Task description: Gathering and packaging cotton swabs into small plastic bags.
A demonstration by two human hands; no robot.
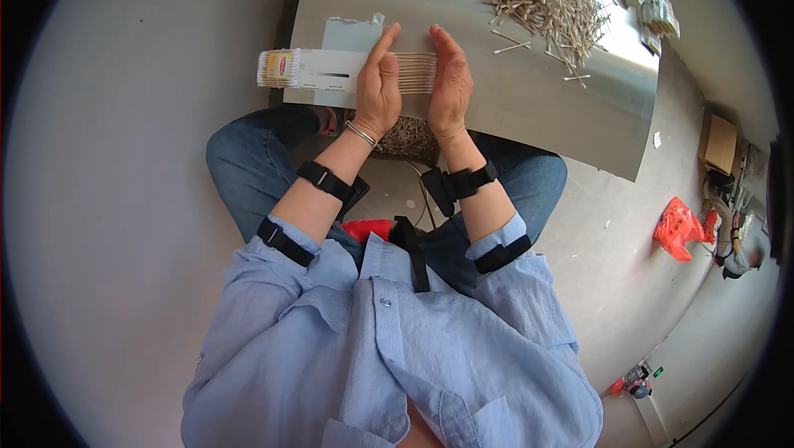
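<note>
Both open hands, left hand (378,84) and right hand (449,82), are pressing the swab bundle (413,72) between flat palms, its sticks running 9 to 3 o'clock.

My left hand (379,84) and right hand (451,80) upright on edge, palms facing, fingers straight and together, forearms angled inward, wrists strapped.

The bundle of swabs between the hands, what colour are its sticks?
Pale wooden tan; the bundle of swabs shows best in the head view.
</note>
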